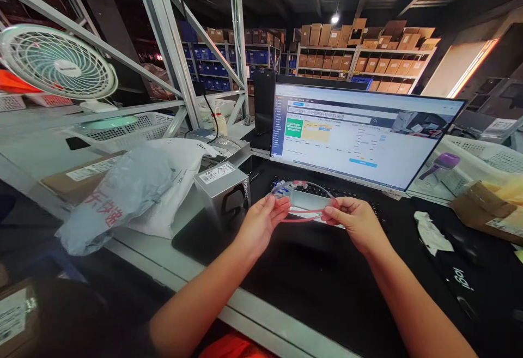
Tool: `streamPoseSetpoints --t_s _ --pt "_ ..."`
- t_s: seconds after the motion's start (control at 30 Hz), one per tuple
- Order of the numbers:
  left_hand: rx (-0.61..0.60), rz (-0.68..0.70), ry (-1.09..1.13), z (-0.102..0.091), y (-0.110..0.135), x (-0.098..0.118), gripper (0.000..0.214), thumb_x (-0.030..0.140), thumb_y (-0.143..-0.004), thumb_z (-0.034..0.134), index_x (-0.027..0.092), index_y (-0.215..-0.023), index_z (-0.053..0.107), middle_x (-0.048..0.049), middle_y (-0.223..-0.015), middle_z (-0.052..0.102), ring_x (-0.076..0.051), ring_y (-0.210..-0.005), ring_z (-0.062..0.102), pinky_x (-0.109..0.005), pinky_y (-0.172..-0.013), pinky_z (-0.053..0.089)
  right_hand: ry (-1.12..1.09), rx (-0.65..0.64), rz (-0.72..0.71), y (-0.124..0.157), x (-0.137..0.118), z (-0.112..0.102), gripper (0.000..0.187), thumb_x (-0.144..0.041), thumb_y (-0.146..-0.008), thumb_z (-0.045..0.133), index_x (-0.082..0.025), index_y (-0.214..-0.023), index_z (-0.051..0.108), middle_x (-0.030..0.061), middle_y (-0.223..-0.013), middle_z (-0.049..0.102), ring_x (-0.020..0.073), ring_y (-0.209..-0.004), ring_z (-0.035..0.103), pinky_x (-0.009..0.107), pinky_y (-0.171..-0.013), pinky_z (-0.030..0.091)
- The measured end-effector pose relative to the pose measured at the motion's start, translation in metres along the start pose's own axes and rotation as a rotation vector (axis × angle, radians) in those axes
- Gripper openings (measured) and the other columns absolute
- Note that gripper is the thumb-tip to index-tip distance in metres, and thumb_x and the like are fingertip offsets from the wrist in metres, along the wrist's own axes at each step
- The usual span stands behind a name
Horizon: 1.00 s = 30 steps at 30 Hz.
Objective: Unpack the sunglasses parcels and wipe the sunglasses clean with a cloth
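Observation:
In front of the monitor I hold up a thin flexible loop, pinkish red along its lower side and clear along the upper; its kind I cannot make out. My left hand pinches its left side, and my right hand pinches the right side. A small pink piece shows at the top of the loop. Behind the loop lies a keyboard, partly hidden. Left of my left hand stands a silver-grey box with a white label on top and a black picture on its side.
Behind stands a monitor. To the left lie a white bag, a grey plastic bag and a carton. At right are a mouse, a crumpled white piece, a purple handheld scanner and an open carton.

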State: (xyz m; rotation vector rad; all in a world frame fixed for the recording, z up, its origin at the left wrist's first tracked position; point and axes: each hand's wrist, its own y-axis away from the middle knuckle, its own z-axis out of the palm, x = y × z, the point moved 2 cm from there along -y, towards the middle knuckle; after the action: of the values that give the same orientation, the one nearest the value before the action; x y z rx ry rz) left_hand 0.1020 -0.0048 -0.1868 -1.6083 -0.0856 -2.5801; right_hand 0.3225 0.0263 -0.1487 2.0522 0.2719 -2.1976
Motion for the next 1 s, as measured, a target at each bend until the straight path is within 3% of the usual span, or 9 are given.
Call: streamPoseSetpoints --t_s 0.1,0.2,0.27,0.43,0.6,0.73,0.83,0.93,1.0 --pt "-0.072 -0.012 -0.011 0.0 -0.005 0.014 0.053 0.064 -0.069 0.078 0.017 -0.08 0.057 -0.0013 -0.078 0.068 -0.011 -0.074 0.069 -0.02 -0.069 0.056 0.003 -0.08 0.078 -0.002 -0.002 -0.007 0.039 -0.047 -0.061 0.092 -0.015 -0.078 0.076 0.002 -0.063 0.068 0.0084 -0.054 0.063 0.015 -0.05 0.051" --pt "-0.159 -0.021 -0.095 0.0 -0.011 0.026 0.054 0.066 -0.07 0.077 0.016 -0.077 0.057 0.0038 -0.062 0.058 -0.006 -0.049 0.056 -0.015 -0.045 0.041 -0.004 -0.157 0.112 -0.003 -0.007 -0.017 0.04 -0.047 -0.066 0.09 -0.015 -0.085 0.077 -0.0015 -0.059 0.062 0.0028 -0.043 0.051 0.013 -0.043 0.043" --pt "-0.223 -0.028 -0.181 -0.002 -0.013 0.029 0.054 0.066 -0.071 0.075 0.016 -0.083 0.06 0.0034 -0.061 0.057 -0.006 -0.044 0.052 -0.016 -0.04 0.034 0.002 -0.147 0.093 -0.003 -0.011 -0.024 0.037 -0.046 -0.068 0.088 -0.015 -0.086 0.077 -0.0018 -0.061 0.062 0.0007 -0.04 0.047 0.013 -0.041 0.04" --pt "-0.255 0.039 -0.471 -0.021 -0.02 0.012 0.04 0.055 -0.085 0.063 0.016 -0.091 0.064 -0.0067 -0.084 0.069 -0.015 -0.066 0.064 -0.024 -0.054 0.046 -0.026 0.076 -0.029 -0.005 -0.02 -0.04 0.036 -0.044 -0.062 0.092 -0.016 -0.08 0.078 -0.0003 -0.065 0.063 0.0014 -0.041 0.047 0.013 -0.038 0.038" --pt "-0.247 0.062 -0.819 -0.047 -0.031 -0.02 0.024 0.029 -0.08 0.075 0.017 -0.065 0.061 0.0014 -0.06 0.057 -0.013 -0.056 0.053 -0.026 -0.059 0.045 -0.029 0.289 -0.203 0.002 -0.03 -0.052 0.034 -0.04 -0.061 0.092 -0.018 -0.084 0.078 0.0004 -0.069 0.064 0.0038 -0.043 0.049 0.015 -0.038 0.042" --pt "-0.242 0.07 -0.972 -0.049 -0.038 -0.039 0.029 0.033 -0.091 0.068 0.016 -0.069 0.059 0.003 -0.066 0.058 -0.011 -0.061 0.055 -0.028 -0.067 0.05 0.078 0.34 -0.268 0.011 -0.034 -0.051 0.028 -0.037 -0.069 0.088 -0.019 -0.088 0.078 0.0016 -0.073 0.065 0.0054 -0.046 0.052 0.016 -0.039 0.044" --pt "-0.22 0.104 -1.009 -0.047 -0.037 -0.036 0.027 0.031 -0.088 0.07 0.017 -0.067 0.06 0.0018 -0.067 0.06 -0.013 -0.066 0.058 -0.031 -0.073 0.05 0.119 0.318 -0.265 0.015 -0.033 -0.048 0.029 -0.039 -0.072 0.086 -0.019 -0.091 0.077 0.0007 -0.072 0.064 0.0055 -0.047 0.053 0.015 -0.041 0.046" --pt "-0.175 0.176 -0.99 -0.048 -0.027 -0.015 0.019 0.023 -0.077 0.074 0.019 -0.061 0.065 -0.0017 -0.067 0.063 -0.019 -0.072 0.06 -0.031 -0.075 0.047 0.105 0.362 -0.295 0.016 -0.033 -0.048 0.027 -0.04 -0.075 0.084 -0.019 -0.091 0.076 0.0 -0.073 0.064 0.0051 -0.049 0.054 0.014 -0.043 0.047" --pt "-0.14 0.227 -0.944 -0.049 -0.016 0.003 0.013 0.026 -0.078 0.07 0.021 -0.067 0.072 -0.0045 -0.074 0.068 -0.021 -0.077 0.061 -0.03 -0.074 0.045 0.079 0.421 -0.351 0.017 -0.034 -0.047 0.024 -0.039 -0.078 0.082 -0.019 -0.088 0.075 0.0002 -0.076 0.064 0.0055 -0.052 0.055 0.014 -0.046 0.048"
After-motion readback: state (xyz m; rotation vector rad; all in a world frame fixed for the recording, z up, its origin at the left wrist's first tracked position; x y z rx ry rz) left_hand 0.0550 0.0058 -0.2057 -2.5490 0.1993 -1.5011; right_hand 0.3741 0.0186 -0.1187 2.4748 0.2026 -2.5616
